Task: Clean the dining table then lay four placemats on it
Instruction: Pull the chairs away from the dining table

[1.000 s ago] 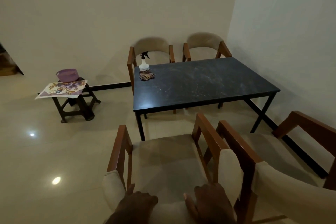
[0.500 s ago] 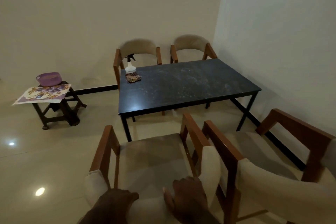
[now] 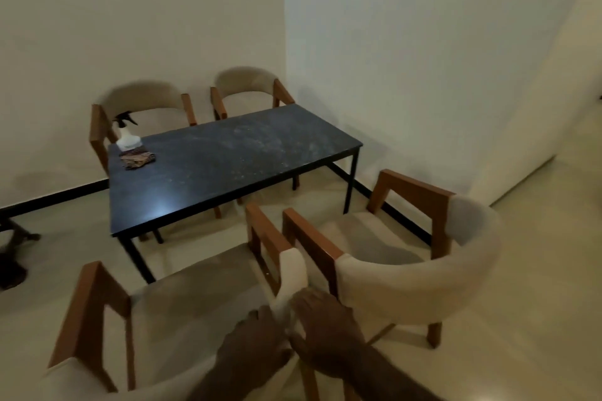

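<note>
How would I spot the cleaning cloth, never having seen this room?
Find the dark dining table in the room's corner. On its far left corner stands a white spray bottle. The cloth lies beside it: low, crumpled, brown-patterned, not upright.

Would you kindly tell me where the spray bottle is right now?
In the head view, the spray bottle stands at the far left corner of the dining table, just behind the patterned cloth.

Our single view, head-worn, wide-angled, facing forward and down; our left hand and right hand close under the lens, on the near left chair; dining table farther off, in the corner; left edge dim, possibly a stool
</note>
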